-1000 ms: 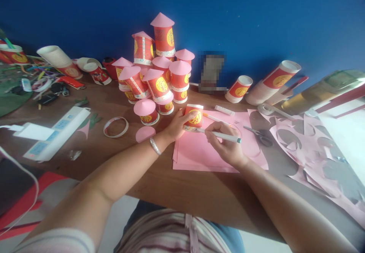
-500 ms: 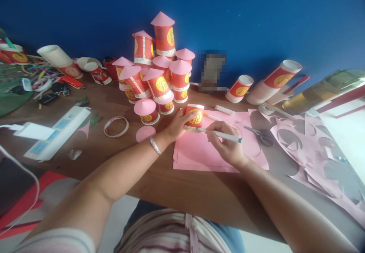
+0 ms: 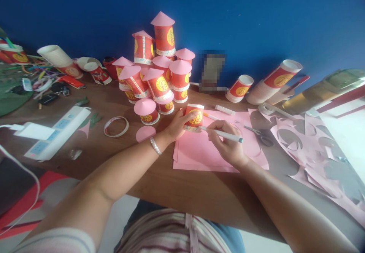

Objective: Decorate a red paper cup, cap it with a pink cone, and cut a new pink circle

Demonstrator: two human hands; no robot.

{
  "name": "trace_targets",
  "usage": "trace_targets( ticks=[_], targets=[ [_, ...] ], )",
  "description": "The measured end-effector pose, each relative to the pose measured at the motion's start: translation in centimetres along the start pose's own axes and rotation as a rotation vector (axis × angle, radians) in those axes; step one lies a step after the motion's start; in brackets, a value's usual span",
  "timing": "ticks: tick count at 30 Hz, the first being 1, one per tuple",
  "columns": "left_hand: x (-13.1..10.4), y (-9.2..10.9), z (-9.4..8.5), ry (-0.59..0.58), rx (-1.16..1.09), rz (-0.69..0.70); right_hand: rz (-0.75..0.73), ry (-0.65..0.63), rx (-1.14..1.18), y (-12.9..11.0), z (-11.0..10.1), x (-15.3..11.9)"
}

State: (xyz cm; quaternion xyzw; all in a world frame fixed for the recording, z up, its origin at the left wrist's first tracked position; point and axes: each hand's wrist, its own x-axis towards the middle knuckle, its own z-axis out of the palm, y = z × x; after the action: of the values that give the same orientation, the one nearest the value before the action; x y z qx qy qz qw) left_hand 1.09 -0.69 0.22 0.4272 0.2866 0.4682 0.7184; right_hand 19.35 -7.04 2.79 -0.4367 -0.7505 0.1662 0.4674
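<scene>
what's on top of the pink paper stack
An orange pen, scissors partly, and a white object at the far edge. Anything behind the right hand or cup is hidden.

1. Paper cup, centre: smooth, printed paper with a faint sheen.
2. Marker, right of centre: smooth white plastic.
3. Pink sheets, centre: flat, matt paper.
4. Table, across the middle: brown, wood-look, dull-surfaced.
5. Bracelet, left of centre: shiny, silvery metal.
6. Power strip, left: smooth white plastic.
7. Shirt, bottom centre: striped, soft-looking cloth.
</scene>
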Motion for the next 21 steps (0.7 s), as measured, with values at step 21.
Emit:
trace_targets(
  ticks=[21],
  targets=[
    [-0.04,-0.23,-0.13,0.019,-0.018,0.013,0.063,0.011,0.062,-0.18,-0.37,-0.07]
  ],
)
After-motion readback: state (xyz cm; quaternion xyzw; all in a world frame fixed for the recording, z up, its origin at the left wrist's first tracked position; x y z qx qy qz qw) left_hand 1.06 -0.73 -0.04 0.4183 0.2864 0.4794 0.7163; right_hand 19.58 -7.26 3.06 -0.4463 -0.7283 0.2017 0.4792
